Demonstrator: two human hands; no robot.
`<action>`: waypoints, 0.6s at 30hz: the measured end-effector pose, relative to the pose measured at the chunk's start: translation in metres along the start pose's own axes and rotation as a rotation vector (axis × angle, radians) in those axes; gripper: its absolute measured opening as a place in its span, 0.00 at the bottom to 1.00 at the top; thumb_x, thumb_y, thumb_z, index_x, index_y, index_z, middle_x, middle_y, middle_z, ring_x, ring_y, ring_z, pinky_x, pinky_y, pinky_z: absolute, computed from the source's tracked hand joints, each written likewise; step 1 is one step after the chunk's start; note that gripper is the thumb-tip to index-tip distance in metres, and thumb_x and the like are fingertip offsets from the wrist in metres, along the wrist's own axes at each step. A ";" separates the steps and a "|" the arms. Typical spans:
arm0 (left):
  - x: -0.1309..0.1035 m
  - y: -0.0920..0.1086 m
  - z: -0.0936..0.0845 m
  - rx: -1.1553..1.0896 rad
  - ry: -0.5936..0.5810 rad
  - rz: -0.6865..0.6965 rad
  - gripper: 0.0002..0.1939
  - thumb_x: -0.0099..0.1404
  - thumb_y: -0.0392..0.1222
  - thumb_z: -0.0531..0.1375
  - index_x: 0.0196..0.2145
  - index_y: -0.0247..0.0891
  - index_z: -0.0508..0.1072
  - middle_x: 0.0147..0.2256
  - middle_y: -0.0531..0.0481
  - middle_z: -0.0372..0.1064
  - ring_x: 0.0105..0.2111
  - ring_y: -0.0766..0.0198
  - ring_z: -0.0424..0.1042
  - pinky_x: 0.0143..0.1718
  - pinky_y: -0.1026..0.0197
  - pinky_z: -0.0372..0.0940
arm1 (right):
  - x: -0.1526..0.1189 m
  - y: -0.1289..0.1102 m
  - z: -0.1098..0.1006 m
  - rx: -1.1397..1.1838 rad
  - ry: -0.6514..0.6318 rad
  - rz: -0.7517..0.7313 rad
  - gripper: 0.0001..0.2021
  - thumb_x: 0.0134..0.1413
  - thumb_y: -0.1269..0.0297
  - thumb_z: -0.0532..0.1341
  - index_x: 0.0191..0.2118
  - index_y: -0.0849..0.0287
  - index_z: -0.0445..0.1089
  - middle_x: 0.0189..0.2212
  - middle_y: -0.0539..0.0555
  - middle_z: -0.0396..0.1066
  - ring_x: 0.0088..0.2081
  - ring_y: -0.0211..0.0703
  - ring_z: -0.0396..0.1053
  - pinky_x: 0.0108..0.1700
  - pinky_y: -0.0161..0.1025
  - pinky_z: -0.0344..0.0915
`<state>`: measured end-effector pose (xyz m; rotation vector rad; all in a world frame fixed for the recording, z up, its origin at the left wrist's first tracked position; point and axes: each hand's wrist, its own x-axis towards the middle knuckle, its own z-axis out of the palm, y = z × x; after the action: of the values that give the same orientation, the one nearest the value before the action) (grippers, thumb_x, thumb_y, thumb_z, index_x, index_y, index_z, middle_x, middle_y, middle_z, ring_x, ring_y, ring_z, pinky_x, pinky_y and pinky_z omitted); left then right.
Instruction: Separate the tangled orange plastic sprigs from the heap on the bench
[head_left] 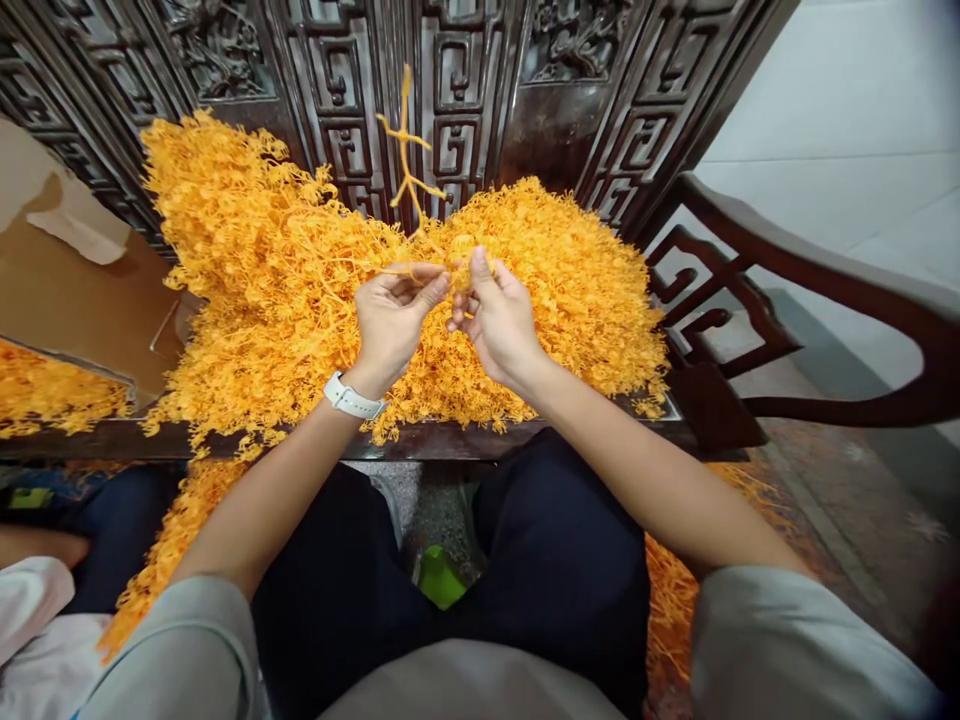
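A thin orange branched stem (407,160) rises above my hands, its lower end running down toward my fingertips. My left hand (395,315), with a white watch band (352,397) at the wrist, pinches the stem's lower part between thumb and fingers. Just beside it, my right hand (501,310) has thumb and fingers closed on a small orange piece, partly blurred against the heap. Both hands are over a large heap of orange curly plastic-like pieces (585,290), their fingertips nearly touching.
The heap lies on a dark wooden bench (450,443) with a carved back (480,100) and a curved armrest (847,290) at right. A cardboard box (82,270) stands at left. Another person's arm (41,547) shows at lower left. Something green (440,577) lies below.
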<state>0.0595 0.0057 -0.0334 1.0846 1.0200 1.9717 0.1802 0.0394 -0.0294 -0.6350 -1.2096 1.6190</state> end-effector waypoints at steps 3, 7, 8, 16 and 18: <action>0.006 -0.002 -0.001 -0.058 0.004 -0.081 0.11 0.58 0.29 0.75 0.31 0.40 0.78 0.33 0.52 0.79 0.32 0.66 0.77 0.35 0.63 0.72 | 0.001 -0.001 -0.004 -0.100 0.027 -0.044 0.33 0.57 0.26 0.64 0.54 0.46 0.63 0.26 0.44 0.59 0.23 0.37 0.56 0.25 0.39 0.60; 0.046 -0.010 -0.027 -0.056 0.184 -0.080 0.14 0.60 0.25 0.69 0.31 0.42 0.73 0.32 0.53 0.76 0.31 0.68 0.74 0.34 0.65 0.69 | -0.032 -0.012 0.015 -0.190 -0.172 -0.100 0.27 0.60 0.29 0.64 0.42 0.49 0.65 0.25 0.45 0.57 0.22 0.35 0.53 0.23 0.37 0.55; 0.058 -0.012 -0.038 -0.056 0.266 -0.053 0.14 0.60 0.25 0.68 0.30 0.43 0.71 0.30 0.54 0.74 0.30 0.69 0.72 0.33 0.65 0.68 | -0.044 -0.017 0.022 -0.191 -0.310 -0.114 0.25 0.62 0.31 0.64 0.39 0.51 0.66 0.25 0.45 0.58 0.23 0.34 0.54 0.23 0.37 0.56; 0.079 -0.009 -0.083 -0.073 0.232 -0.096 0.12 0.62 0.27 0.68 0.35 0.45 0.75 0.41 0.50 0.79 0.40 0.65 0.78 0.40 0.62 0.69 | -0.036 -0.053 0.004 -0.164 -0.436 -0.087 0.23 0.60 0.36 0.67 0.44 0.52 0.75 0.29 0.50 0.72 0.27 0.39 0.66 0.27 0.38 0.64; 0.069 -0.003 -0.074 -0.103 0.217 -0.085 0.11 0.63 0.28 0.68 0.35 0.44 0.76 0.41 0.49 0.79 0.40 0.65 0.78 0.41 0.62 0.70 | -0.011 -0.048 -0.013 -0.129 -0.206 -0.074 0.30 0.57 0.30 0.65 0.50 0.51 0.73 0.31 0.51 0.74 0.29 0.41 0.67 0.29 0.40 0.66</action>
<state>-0.0354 0.0406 -0.0360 0.7719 1.0450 2.0801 0.2139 0.0356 0.0088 -0.5053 -1.4808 1.5822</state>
